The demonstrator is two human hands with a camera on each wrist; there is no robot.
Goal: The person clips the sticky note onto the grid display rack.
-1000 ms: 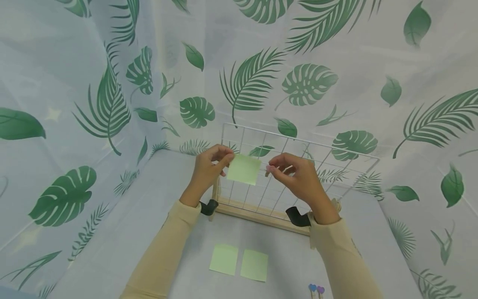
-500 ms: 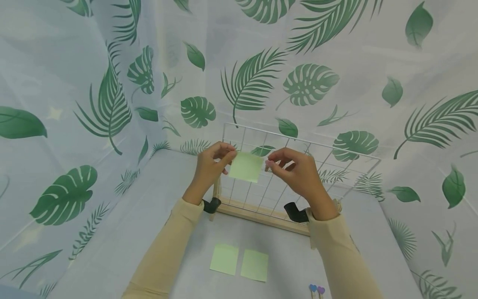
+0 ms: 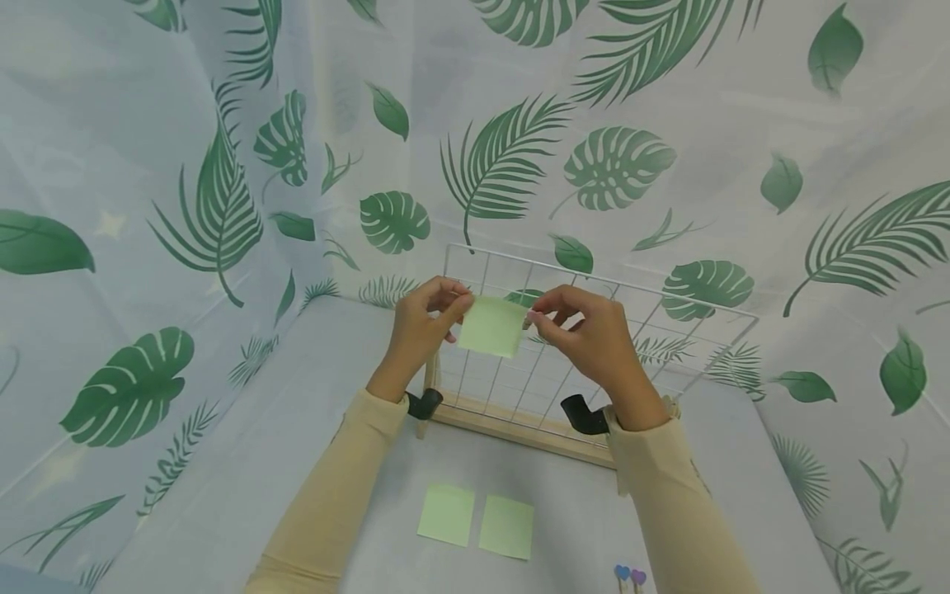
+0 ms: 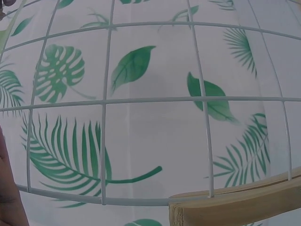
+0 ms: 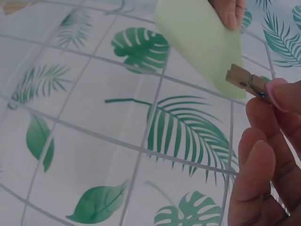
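My left hand [image 3: 421,334] pinches a pale green sticky note [image 3: 491,327] by its upper left corner, in front of a white wire grid [image 3: 567,285]. On the note's other side my right hand [image 3: 594,342] pinches a small wooden clothespin [image 5: 247,83] between thumb and fingertips. A pink piece [image 5: 276,94] shows on the clothespin under the thumb. In the right wrist view the clothespin's tip is close to the note's edge; I cannot tell whether they touch. Only a sliver of the left hand shows in the left wrist view.
The grid stands in a wooden base [image 3: 519,429]. Two more green sticky notes [image 3: 446,516] lie side by side on the white table [image 3: 297,495]. Clothespins with blue and purple hearts [image 3: 629,574] lie at the front right. A leaf-print curtain [image 3: 519,165] surrounds the table.
Both hands have risen slightly with the note and the clothespin. My right hand has moved a little left, narrowing the gap between the clothespin and the note.
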